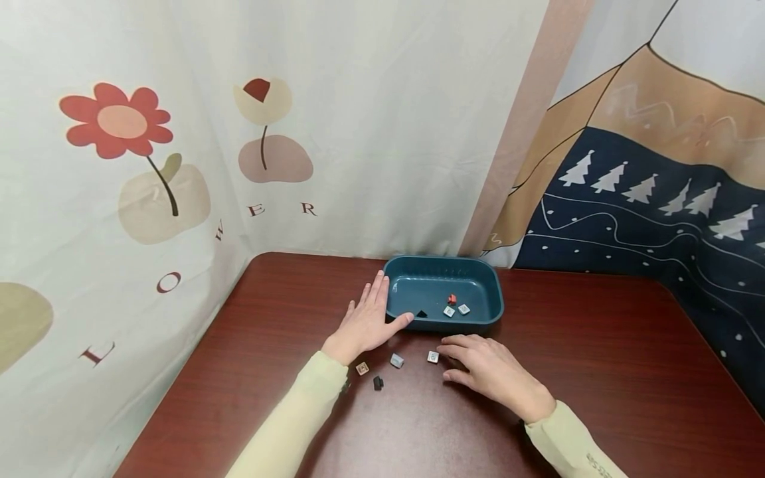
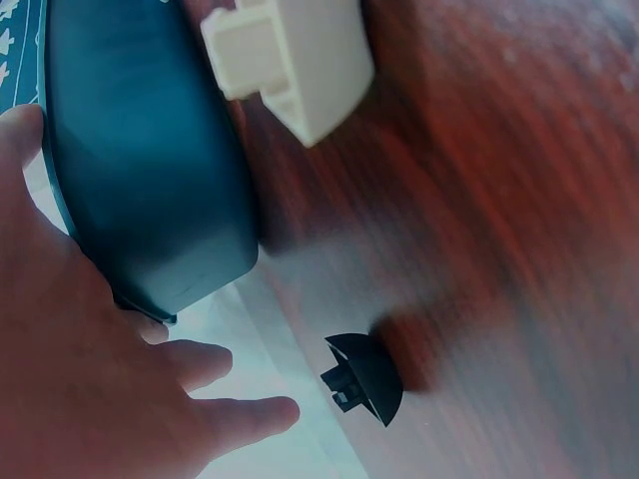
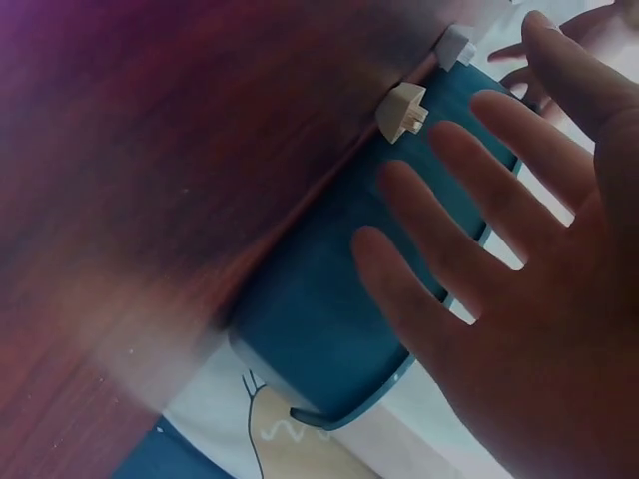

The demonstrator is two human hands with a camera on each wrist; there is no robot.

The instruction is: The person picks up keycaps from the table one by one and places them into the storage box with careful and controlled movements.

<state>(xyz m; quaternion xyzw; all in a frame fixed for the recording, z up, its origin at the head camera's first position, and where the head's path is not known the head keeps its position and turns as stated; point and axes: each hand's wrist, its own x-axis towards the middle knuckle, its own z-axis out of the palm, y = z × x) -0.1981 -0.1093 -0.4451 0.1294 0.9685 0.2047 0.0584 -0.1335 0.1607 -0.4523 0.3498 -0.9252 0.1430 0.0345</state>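
Note:
My left hand [image 1: 367,323] rests against the left end of a teal tray [image 1: 497,315], fingers straight along its side and thumb at the front rim. My right hand [image 1: 493,372] hovers in front of the tray with spread, relaxed fingers and nothing in them. Just left of its fingertips lies a white keycap [image 1: 433,357]. Farther left on the table are a grey-white keycap [image 1: 397,360], a beige one [image 1: 362,368] and a black keycap [image 2: 371,377], its stem showing in the left wrist view. A pale keycap [image 3: 401,112] appears beyond the right fingers.
Inside the tray are a red keycap [image 1: 452,299], two white keycaps [image 1: 449,311] and a black piece [image 1: 422,314]. The tray stands at the back edge of the brown table [image 1: 597,345], close to a printed curtain [image 1: 370,133].

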